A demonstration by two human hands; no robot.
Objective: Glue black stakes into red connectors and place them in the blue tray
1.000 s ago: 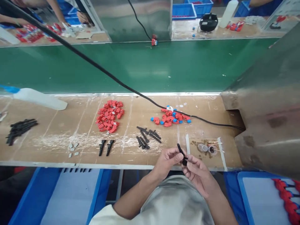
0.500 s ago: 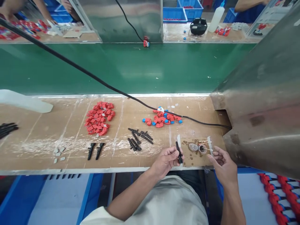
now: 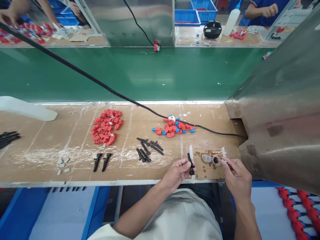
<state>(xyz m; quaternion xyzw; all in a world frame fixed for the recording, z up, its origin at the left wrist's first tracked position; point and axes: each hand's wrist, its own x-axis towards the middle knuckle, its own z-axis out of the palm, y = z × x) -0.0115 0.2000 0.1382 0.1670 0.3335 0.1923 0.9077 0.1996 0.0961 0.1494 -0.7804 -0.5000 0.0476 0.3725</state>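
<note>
Left hand (image 3: 177, 173): fingers clamped on a slim black part (image 3: 190, 164), which stands nearly upright by the front edge of the bench (image 3: 125, 169), just beside a pale strip (image 3: 191, 152).
Right hand (image 3: 238, 176): thumb and forefinger appear pinched together on a thin stick (image 3: 222, 160) that reaches into a small cup (image 3: 216, 160) with dark contents.
Stick: best held lightly and drawn out against the cup's rim, so that any excess runs back and nothing drips.
Cup: small and, I judge, easy to tip; a gentle, upward lift suits it better than a sideways pull. Dark spots mark the surface around it.
Black part: worth holding steady and turned to show the face being worked, fingers clear of that face.
Hidden: the stick's tip is lost in the cup; the left fingers cover part of the black part; the right hand's other fingers are hard to make out.
Cut off: a pale bottle (image 3: 27, 108) and some black pieces (image 3: 8, 138) run out of view at left.
</note>
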